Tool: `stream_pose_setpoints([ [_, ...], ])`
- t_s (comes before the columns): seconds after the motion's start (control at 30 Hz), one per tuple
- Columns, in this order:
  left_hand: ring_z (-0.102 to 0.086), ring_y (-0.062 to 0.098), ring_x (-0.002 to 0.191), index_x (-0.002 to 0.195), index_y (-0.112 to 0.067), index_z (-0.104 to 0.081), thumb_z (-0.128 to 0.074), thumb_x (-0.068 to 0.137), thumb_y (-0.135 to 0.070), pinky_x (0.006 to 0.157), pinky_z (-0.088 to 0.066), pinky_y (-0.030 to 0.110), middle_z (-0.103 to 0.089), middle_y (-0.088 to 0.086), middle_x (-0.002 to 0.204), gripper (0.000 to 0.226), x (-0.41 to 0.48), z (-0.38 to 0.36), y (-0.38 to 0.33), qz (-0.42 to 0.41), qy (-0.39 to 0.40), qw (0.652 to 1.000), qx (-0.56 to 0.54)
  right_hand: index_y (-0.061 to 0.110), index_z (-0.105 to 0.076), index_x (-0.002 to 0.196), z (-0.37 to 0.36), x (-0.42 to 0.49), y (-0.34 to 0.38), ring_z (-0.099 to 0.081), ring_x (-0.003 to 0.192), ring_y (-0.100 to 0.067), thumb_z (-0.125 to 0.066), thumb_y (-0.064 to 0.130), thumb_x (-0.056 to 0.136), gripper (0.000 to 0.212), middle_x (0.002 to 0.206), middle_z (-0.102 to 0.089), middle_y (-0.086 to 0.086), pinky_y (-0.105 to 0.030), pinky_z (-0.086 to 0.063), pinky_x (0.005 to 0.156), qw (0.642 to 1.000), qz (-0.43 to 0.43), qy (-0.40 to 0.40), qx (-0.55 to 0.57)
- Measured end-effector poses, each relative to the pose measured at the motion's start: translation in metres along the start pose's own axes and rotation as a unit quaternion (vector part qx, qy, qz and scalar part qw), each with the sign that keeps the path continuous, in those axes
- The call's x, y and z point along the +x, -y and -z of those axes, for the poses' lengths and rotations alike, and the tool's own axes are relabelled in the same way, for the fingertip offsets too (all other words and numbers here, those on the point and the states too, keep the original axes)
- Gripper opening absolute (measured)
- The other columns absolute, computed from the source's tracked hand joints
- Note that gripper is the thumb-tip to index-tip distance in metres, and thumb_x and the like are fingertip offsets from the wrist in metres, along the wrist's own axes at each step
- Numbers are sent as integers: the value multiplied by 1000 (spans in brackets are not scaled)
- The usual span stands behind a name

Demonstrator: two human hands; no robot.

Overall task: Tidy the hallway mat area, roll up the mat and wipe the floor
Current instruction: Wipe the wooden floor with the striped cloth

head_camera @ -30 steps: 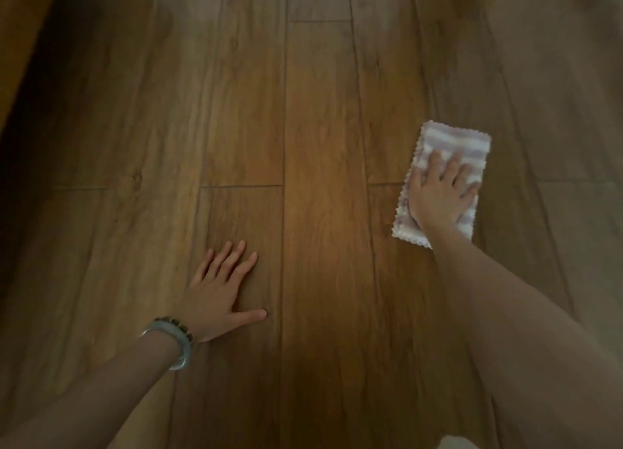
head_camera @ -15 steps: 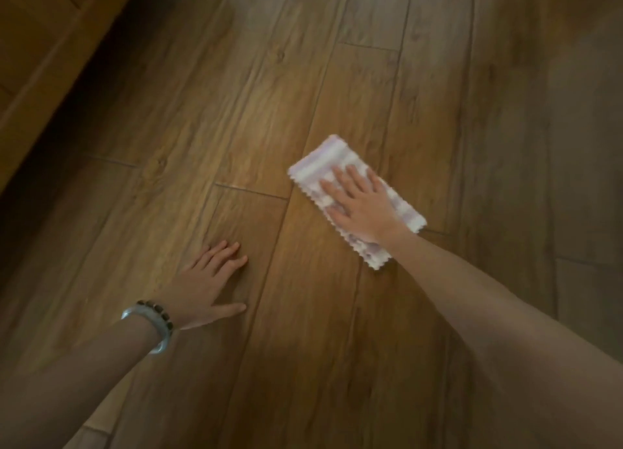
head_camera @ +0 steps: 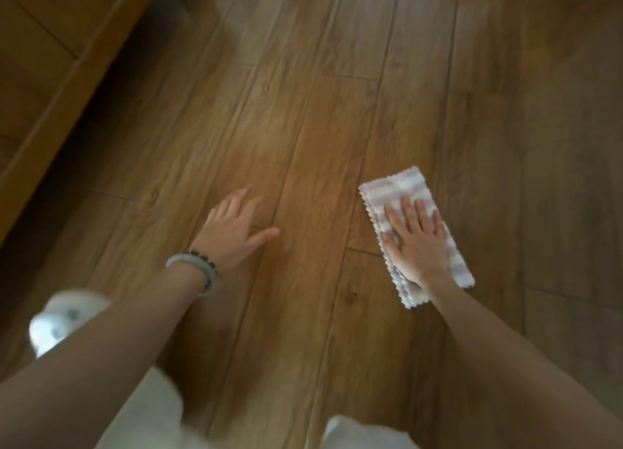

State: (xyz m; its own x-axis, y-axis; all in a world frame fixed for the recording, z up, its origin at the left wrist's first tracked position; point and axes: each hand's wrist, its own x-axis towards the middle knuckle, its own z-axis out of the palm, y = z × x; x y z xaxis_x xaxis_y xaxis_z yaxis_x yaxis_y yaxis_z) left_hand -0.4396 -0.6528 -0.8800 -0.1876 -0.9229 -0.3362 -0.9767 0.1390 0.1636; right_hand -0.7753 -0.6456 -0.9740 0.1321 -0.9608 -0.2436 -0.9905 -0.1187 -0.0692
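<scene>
A folded cloth [head_camera: 397, 187] with purple and white stripes and a scalloped edge lies flat on the brown wooden plank floor [head_camera: 303, 118], right of centre. My right hand [head_camera: 416, 243] presses down on it, palm flat, fingers spread and pointing away from me. My left hand [head_camera: 234, 227] rests flat on the bare floor to the left of the cloth, fingers apart, holding nothing; a pale bangle and a dark beaded bracelet sit on its wrist. No mat is in view.
A wooden furniture base or cabinet [head_camera: 50, 61] runs diagonally along the upper left, with dark shadow under it. A white slipper or sock [head_camera: 64, 317] shows at lower left behind my left forearm. Pale clothing [head_camera: 364, 435] fills the bottom edge.
My right hand has slid the cloth from the far right toward the middle, then back toward me and to the right. The view has shifted, and my left hand stays flat on the floor.
</scene>
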Motion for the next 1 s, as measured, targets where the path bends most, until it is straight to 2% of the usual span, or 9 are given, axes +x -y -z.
stream_pose_setpoints([
  [0.13, -3, 23, 146, 151, -21, -13, -22, 86, -72, 118, -9, 42, 2, 2, 160, 83, 32, 17, 9, -57, 32, 997, 36, 31, -4, 149, -2, 2, 0, -8, 146, -26, 7, 60, 91, 66, 159, -8, -4, -48, -5, 116, 1000, -17, 2, 9],
  [0.3, -3, 22, 146, 151, -18, -10, -17, 83, -69, 117, -10, 41, 1, 4, 160, 86, 87, 35, 29, -117, 74, 983, 120, 37, 17, 144, -2, 26, -7, 8, 146, -23, 8, 61, 85, 64, 159, 10, 0, -46, 4, 116, 983, -182, -12, 32],
  [0.53, -2, 23, 146, 151, -19, 2, -20, 90, -65, 117, -8, 38, 3, 4, 160, 80, 184, 80, 35, -236, 91, 934, 252, 29, 2, 151, 18, 105, 38, 8, 145, -29, -10, 51, 96, 60, 159, 9, -7, -52, 4, 116, 910, -399, -26, 112],
  [0.6, -2, 22, 146, 151, -19, 1, -22, 90, -65, 117, -8, 38, 3, 3, 160, 79, 204, 88, 41, -244, 86, 935, 241, 29, 7, 150, 24, 132, 69, 11, 145, -28, -10, 51, 96, 60, 158, 13, -7, -52, 7, 115, 929, -354, -25, 103],
  [0.67, -3, 22, 146, 151, -20, -2, -22, 89, -66, 117, -8, 39, 2, 2, 160, 80, 221, 84, 50, -224, 90, 949, 204, 30, 14, 146, 26, 155, 112, 15, 144, -28, -9, 52, 96, 59, 156, 19, -6, -51, 13, 114, 965, -245, -14, 96],
  [0.8, -9, 21, 146, 151, -21, -12, -1, 74, -81, 116, -9, 40, -8, 2, 160, 98, 251, 52, 72, -168, 56, 975, 134, 28, -24, 148, 28, 170, 186, -17, 144, -30, -22, 50, 95, 58, 156, -21, -8, -51, -6, 113, 996, -3, -6, 94],
  [0.83, -9, 22, 146, 151, -21, -15, 1, 73, -79, 116, -7, 40, -11, 3, 159, 98, 257, 44, 74, -154, 43, 979, 126, 30, -25, 148, 26, 175, 182, -17, 144, -29, -22, 50, 96, 56, 156, -23, -6, -50, -6, 114, 997, 34, 4, 70],
  [0.9, -8, 24, 146, 151, -21, -16, -1, 77, -76, 117, -1, 43, -14, 4, 159, 93, 269, 32, 75, -134, 19, 985, 109, 33, -19, 149, 24, 185, 151, -6, 145, -25, -13, 53, 97, 56, 158, -14, -3, -47, 1, 115, 998, 3, 0, 56],
  [1.0, -1, 24, 146, 151, -23, -11, -3, 79, -75, 117, 5, 43, -9, 4, 159, 89, 285, 23, 72, -146, -1, 986, 81, 36, 8, 146, 33, 192, 77, 16, 143, -21, 6, 58, 88, 62, 158, 10, 0, -42, 15, 113, 976, -202, -31, 77],
])
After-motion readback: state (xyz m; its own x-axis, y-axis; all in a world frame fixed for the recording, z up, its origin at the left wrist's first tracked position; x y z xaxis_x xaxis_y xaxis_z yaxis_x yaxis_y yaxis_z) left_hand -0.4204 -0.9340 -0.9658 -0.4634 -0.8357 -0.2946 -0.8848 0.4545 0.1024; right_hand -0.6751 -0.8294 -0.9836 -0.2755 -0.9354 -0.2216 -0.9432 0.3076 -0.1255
